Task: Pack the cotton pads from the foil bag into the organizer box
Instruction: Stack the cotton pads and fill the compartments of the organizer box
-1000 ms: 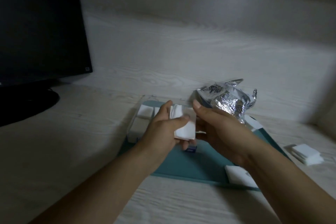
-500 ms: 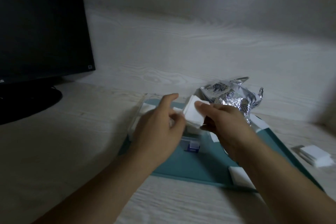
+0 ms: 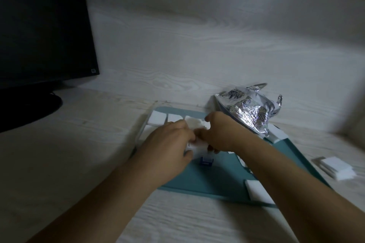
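I saw both hands, left (image 3: 169, 142) and right (image 3: 221, 134), each grip closed on cotton pads (image 3: 197, 144) over the teal box (image 3: 207, 179); pale wood-grain bench (image 3: 88, 144), monitor (image 3: 39, 25) at ten o'clock.

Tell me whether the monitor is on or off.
Off, by the look of it: the monitor screen is uniformly black, with no glow or image.

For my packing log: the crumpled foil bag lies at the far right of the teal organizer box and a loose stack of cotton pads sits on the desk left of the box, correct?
Not quite: the head view shows the loose stack of cotton pads on the desk right of the teal organizer box, not left. The foil bag is as stated.
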